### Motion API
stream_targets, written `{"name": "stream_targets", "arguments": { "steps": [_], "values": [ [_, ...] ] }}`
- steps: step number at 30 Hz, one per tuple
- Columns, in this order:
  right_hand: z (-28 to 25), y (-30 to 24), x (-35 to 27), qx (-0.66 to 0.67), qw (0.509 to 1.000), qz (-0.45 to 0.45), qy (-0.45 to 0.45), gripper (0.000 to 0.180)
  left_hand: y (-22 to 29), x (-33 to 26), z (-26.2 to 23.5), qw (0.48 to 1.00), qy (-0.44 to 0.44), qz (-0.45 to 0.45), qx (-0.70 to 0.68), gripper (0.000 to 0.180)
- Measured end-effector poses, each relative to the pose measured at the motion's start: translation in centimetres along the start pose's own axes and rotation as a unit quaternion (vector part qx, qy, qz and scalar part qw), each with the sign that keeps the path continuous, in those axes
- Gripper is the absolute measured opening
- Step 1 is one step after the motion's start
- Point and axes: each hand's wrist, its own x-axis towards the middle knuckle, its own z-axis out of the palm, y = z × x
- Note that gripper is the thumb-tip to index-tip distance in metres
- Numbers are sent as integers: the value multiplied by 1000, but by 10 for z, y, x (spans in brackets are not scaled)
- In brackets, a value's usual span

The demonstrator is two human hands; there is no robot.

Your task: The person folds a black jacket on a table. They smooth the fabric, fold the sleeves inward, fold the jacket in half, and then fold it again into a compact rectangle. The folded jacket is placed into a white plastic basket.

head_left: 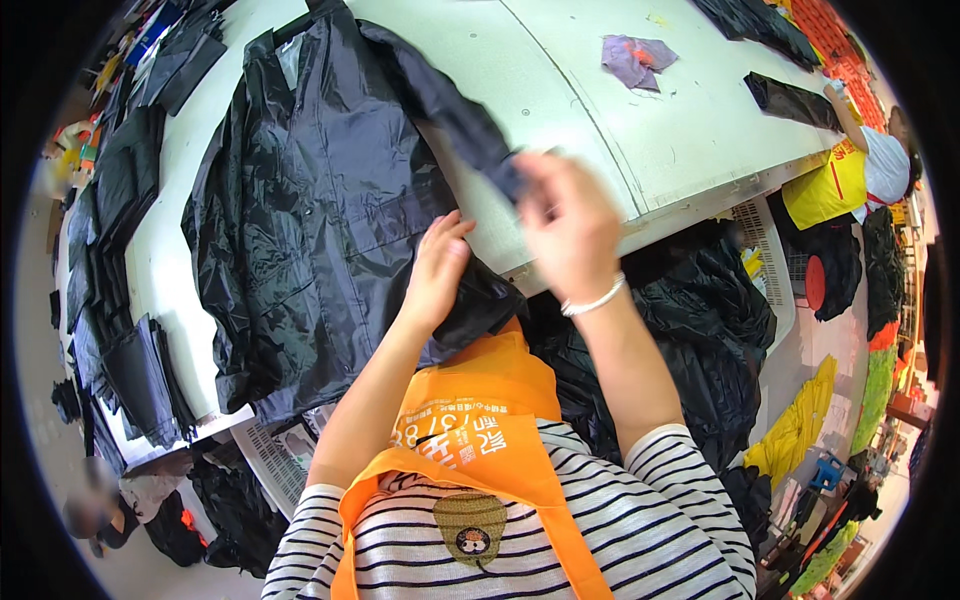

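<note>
A shiny black jacket (330, 190) lies spread, front up, on the pale worktable (560, 60), its lower edge hanging over the near side by my orange apron. The end of its right-hand sleeve (455, 105) is pinched in my right hand (572, 225), which is blurred and wears a pale bracelet. That sleeve stretches from the shoulder toward me. My left hand (438, 265) rests at the jacket's right side, low down, with its fingers extended and apparently holding nothing.
Stacks of folded black garments (120, 190) line the table's left side. A mauve cloth scrap (637, 62) lies at the back. Below the near edge, a heap of black garments (690, 330) sits beside a pale plastic crate (775, 260). A person in a yellow apron (830, 185) works at far right.
</note>
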Motion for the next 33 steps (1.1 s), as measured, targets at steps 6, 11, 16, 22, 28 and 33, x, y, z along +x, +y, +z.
{"name": "stream_targets", "arguments": {
  "steps": [6, 11, 16, 22, 28, 33],
  "values": [
    [28, -39, -69, 328, 930, 131, -100, 20, 24, -3, -29, 818, 61, -213, -530, 21],
    [19, 11, -74, 416, 809, 404, -97, 33, 6, -21, -44, 712, 53, -254, -652, 25],
    [40, 4, -76, 436, 809, 370, -136, 30, -31, -27, -43, 792, 32, -204, -575, 32],
    [27, 1, -53, 381, 861, 284, -183, 17, 48, -17, -70, 989, 67, 60, -119, 60],
    [26, 1, -38, 476, 785, 342, -200, 18, 73, -4, -56, 992, -19, -5, -125, 15],
    [23, 3, -35, 486, 764, 365, -217, 17, 73, -1, -57, 935, -41, -98, -338, 13]
  ]
}}
